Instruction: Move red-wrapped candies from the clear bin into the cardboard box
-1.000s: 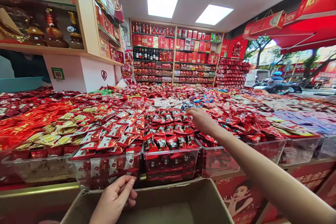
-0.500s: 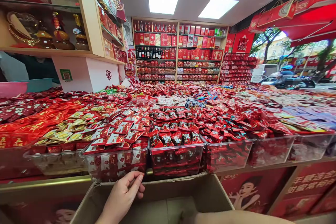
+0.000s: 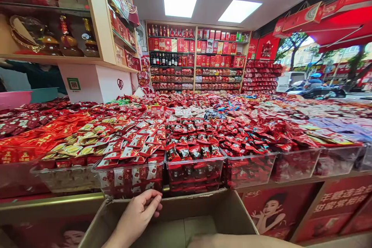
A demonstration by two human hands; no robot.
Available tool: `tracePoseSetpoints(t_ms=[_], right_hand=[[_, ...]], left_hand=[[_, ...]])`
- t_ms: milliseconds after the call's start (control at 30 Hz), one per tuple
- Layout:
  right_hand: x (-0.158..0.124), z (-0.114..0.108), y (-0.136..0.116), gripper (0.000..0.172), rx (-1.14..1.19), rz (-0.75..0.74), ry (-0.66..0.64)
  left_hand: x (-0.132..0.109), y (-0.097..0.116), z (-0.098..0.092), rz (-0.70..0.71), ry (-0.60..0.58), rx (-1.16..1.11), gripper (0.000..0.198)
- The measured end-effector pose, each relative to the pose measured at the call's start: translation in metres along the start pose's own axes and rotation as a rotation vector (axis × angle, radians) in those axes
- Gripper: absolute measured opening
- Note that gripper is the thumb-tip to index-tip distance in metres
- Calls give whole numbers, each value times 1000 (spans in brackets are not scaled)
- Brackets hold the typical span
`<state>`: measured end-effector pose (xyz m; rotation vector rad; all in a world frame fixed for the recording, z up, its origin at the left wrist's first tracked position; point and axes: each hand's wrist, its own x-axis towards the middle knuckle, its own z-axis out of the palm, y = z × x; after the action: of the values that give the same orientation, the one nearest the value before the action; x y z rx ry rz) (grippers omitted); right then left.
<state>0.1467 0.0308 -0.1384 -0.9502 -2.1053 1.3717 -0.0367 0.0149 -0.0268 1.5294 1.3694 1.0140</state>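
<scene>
A cardboard box [image 3: 200,205] with its top uncovered fills the lower middle of the view. Over its back left part is my left hand [image 3: 143,211], with fingers curled and thumb against the index finger. Whether anything is inside that grip is hidden. My right hand [image 3: 200,241] is low inside the box at the bottom edge, smeared by motion, so its fingers cannot be made out. Just beyond the box stand a clear bin of red and white packets [image 3: 129,180] and a clear bin of dark red wrapped sweets [image 3: 194,174].
More clear bins [image 3: 251,170] heaped with wrapped sweets line the counter to both sides. A display cabinet [image 3: 95,15] overhangs at the left. Shelves of bottles and red boxes [image 3: 200,58] stand at the back. A person in dark clothing [image 3: 42,75] is partly visible at far left.
My right hand and forearm have shifted left inside the box. My left hand stays almost in place, still curled. The view has moved slightly, and more of the person at far left shows.
</scene>
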Motion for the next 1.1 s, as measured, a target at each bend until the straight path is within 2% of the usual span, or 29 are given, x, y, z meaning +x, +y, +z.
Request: tracePoseSetpoints(t_ms=[33,100,167,200,267,433,533,700,867,967,1100], right_hand=[[0,-5,-10,18,-8,12,-36],[-1,-15,-33,15,7,57,-37],[-3,-23,-56,17,105,79,62],[-4,-26,-64,18,179,83,110],[-7,-29,-71,20,321,78,157],[-11,-35,-64,29,495,24,163],[-12,-41,-73,33,593,-20,190],[-10,-52,-94,38,745,-9,264],[-8,-56,-85,35,924,49,387],[-8,-55,-81,34,848,65,433],[-11,-52,-88,36,660,21,380]], left_hand=[[-1,0,0,-9,-49,-21,31],[-5,-2,3,-37,-222,-112,34],[-9,-4,10,-73,-395,-216,49],[-12,-5,15,-86,-442,-243,57],[-16,-5,26,-76,-423,-231,57],[-22,10,44,-117,-422,-308,41],[-21,20,45,-93,-359,-317,33],[-16,25,42,-33,-202,-387,48],[-15,25,38,-50,-118,-357,47],[-15,26,38,-77,-146,-347,47],[-14,25,43,-54,-190,-345,42]])
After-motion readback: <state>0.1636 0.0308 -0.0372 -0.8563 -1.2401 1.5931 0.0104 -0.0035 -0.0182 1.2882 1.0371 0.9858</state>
